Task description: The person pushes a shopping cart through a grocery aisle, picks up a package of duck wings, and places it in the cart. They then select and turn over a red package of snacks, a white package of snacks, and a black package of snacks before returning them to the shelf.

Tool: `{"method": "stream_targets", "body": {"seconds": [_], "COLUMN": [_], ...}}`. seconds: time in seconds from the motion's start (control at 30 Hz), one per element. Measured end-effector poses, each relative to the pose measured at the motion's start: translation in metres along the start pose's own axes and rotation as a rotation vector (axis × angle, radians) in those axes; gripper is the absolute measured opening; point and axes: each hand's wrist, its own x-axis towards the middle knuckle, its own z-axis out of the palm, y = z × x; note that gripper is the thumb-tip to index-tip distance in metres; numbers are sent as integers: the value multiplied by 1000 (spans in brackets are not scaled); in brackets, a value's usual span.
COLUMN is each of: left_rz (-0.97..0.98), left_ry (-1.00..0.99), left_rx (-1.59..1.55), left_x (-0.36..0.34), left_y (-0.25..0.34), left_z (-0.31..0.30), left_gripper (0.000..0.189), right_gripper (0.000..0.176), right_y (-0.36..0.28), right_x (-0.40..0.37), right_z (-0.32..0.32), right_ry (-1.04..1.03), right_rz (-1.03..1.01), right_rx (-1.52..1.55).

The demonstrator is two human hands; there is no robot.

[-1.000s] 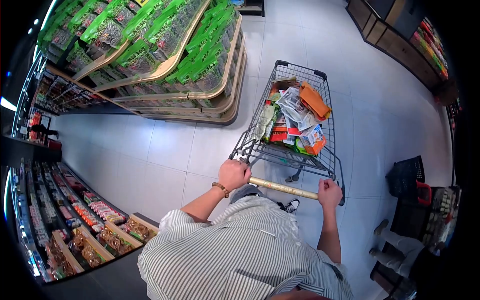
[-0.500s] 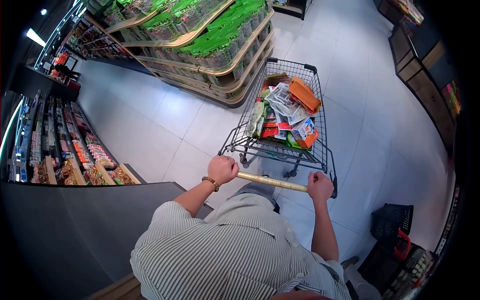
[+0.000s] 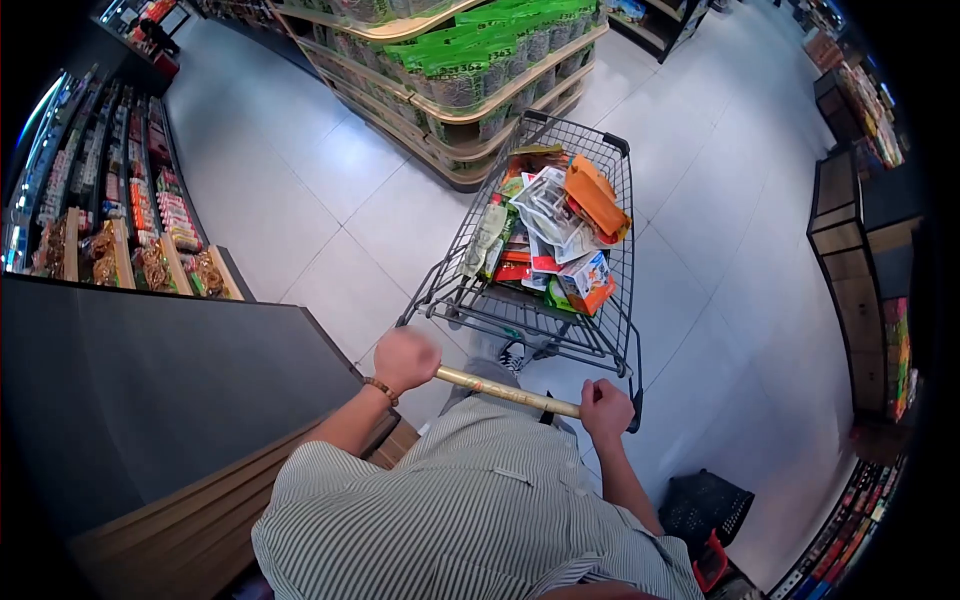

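left hand [image 3: 405, 358] clamps tan wooden handle bar [image 3: 508, 392] | right hand [image 3: 607, 408] grips it too | I see dark wire cart [image 3: 438, 292] heaped with colourful packets [image 3: 552, 228]

legible text, labels, brands, numbers, signs: none. printing shows on the packets [image 3: 560, 225] in the shopping cart [image 3: 520, 318], on the green-topped packs [image 3: 470, 45] of the curved display shelf [image 3: 520, 95] and on goods along the wall shelves [image 3: 120, 220]; all too small and blurred to read.
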Motion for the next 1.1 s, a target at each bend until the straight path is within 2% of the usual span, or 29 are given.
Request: {"method": "stream_targets", "body": {"seconds": [0.17,0.23,0.33,0.6,0.67,0.77,0.9,1.07,1.1], "left_rz": [-80,-109,-181,-386,-459,-562,-586,-672,-699], "left_ry": [-65,-8,22,56,-30,-23,154,203,205], "left_rx": [-3,-22,-31,30,89,95,139,145,162], "left_x": [-16,-24,-13,-8,2,14,46,73,76], "left_y": [46,68,107,238,271,317,372,434,468], "left_z": [-9,-15,-10,-8,-2,7,-2,-2,-38], "left_gripper": [21,21,21,20,20,21,19,20,19], "right_gripper": [30,31,30,24,25,26,26,25,25], "right_y": [29,40,59,128,142,161,174,190,190], "right_x": [7,7,42,111,137,176,222,271,260], "right_z": [-34,-49,-75,-142,-159,-171,-215,-248,-292], "right_ry": [-98,-105,-147,-65,-80,-107,-131,-153,-153], "right_rz": [-86,-131,-194,-507,-535,-586,-654,-740,-744], "right_rx": [-34,-36,-17,2,16,46,66,91,69]}}
